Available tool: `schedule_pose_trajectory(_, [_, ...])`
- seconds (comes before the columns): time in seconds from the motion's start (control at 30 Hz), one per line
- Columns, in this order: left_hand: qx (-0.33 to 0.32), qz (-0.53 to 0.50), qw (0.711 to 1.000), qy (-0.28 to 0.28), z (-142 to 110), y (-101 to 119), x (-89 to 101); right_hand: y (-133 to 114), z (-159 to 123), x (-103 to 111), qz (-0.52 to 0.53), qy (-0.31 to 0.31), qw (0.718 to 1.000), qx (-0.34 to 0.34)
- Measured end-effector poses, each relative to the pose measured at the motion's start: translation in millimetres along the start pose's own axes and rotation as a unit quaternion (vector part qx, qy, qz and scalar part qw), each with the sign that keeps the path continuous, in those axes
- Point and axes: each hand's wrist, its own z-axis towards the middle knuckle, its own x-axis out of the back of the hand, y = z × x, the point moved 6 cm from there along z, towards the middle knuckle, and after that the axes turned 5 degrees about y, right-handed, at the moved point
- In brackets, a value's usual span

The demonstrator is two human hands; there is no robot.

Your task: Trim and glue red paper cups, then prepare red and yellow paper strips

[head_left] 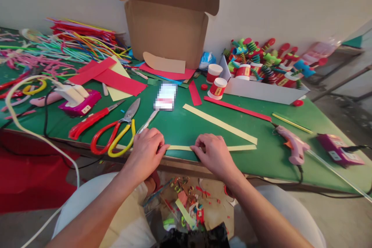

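Note:
A narrow pale yellow paper strip (178,148) lies along the front edge of the green table. My left hand (148,148) pinches it on the left, thumb and fingers pressed together. Further right, my right hand (214,151) grips the same strip with closed fingers, and its end sticks out beyond that hand. Another pale yellow strip (221,123) slants behind my right hand; its right end lies close to the held strip's end. Beside my left hand rest scissors (122,128) with one red and one yellow handle.
A red-handled cutter (93,122) and a purple power socket (80,102) are on the left. A blurred phone (165,97) lies in the middle. To the right are a pink glue gun (293,145), paper cups (217,88) and a box (261,91) of colourful figures. A cardboard box (167,27) stands behind.

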Motion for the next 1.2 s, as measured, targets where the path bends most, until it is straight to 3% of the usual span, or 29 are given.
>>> schedule_pose_trajectory(0.17, [-0.001, 0.007, 1.000, -0.009, 1, -2, -0.1, 0, -3, 0, -0.006, 0.034, 0.999, 0.034])
schedule_pose_trajectory(0.33, [-0.002, 0.018, 1.000, -0.020, 1, -3, -1.3, -15, -13, -6, 0.001, 0.091, 0.979, 0.185])
schedule_pose_trajectory(0.47, [-0.005, 0.023, 1.000, -0.017, 1, -2, -0.7, -18, -22, -23, 0.047, 0.051, 0.960, 0.270])
schedule_pose_trajectory(0.6, [-0.007, 0.019, 1.000, -0.009, 1, 0, 0.8, -17, -27, -30, 0.057, 0.006, 0.956, 0.286])
schedule_pose_trajectory(0.87, [0.006, 0.060, 0.998, -0.004, 3, 2, 2.3, -34, -33, -29, -0.042, -0.055, 0.956, 0.287])
schedule_pose_trajectory(0.93, [0.019, 0.091, 0.995, 0.022, 1, -4, 14.8, -35, -33, -29, -0.049, -0.057, 0.956, 0.284])
schedule_pose_trajectory(1.03, [0.056, 0.120, 0.979, 0.154, -12, -8, 49.5, -34, -34, -30, -0.053, -0.050, 0.956, 0.284])
schedule_pose_trajectory(1.1, [0.032, 0.104, 0.969, 0.224, -27, 7, 60.7, -33, -34, -31, -0.055, -0.042, 0.955, 0.288])
schedule_pose_trajectory(1.13, [-0.007, 0.087, 0.972, 0.217, -33, 21, 56.3, -33, -34, -32, -0.055, -0.038, 0.954, 0.291])
schedule_pose_trajectory(1.2, [-0.082, 0.090, 0.983, 0.136, -44, 52, 29.7, -32, -34, -33, -0.055, -0.032, 0.952, 0.298])
